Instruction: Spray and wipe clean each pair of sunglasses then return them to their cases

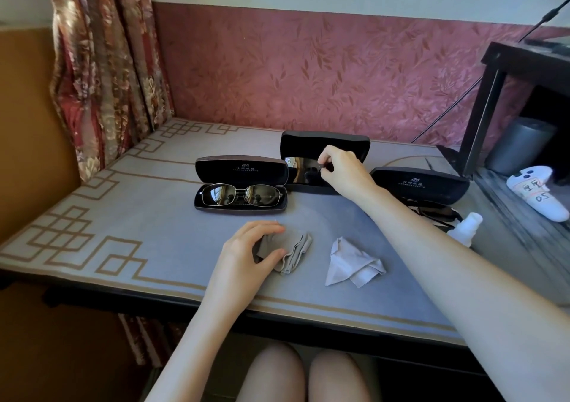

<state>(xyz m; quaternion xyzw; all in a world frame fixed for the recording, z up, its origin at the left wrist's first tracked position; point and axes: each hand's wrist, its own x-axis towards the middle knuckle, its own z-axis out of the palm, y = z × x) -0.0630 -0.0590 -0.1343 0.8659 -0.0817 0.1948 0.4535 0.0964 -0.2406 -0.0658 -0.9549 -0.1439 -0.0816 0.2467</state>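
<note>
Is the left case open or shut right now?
Open: the left case has its lid standing up behind the tray, and folded sunglasses lie visible inside.

Soft, even daylight, shadows weak. Glare on lenses of the sunglasses (256, 195), centre frame. Edges bow from wide-angle (corners slightly soft).
</note>
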